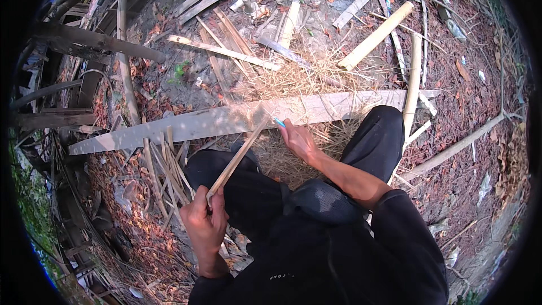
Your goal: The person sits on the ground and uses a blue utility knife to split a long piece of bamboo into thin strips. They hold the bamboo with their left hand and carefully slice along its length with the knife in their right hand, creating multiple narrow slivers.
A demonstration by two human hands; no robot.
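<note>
My left hand (204,220) is closed around the near end of a thin bamboo strip (239,159). The strip slants up and away, its far end over a long grey plank (192,126) that lies across in front of me. Close to that far end, my right hand (300,143) is closed on a slim tool with a light blue part (279,122). Most of the tool is hidden by my fingers, so its kind is unclear. Pale curled shavings (299,79) are heaped behind the plank, with more between my knees.
Cut bamboo strips (164,172) lean beside my left knee. A thick peeled pole (375,36) lies beyond the shavings, and another pole (413,82) stands by my right knee. Loose boards (361,3) lie at the back. Stacked timber (68,87) borders the left.
</note>
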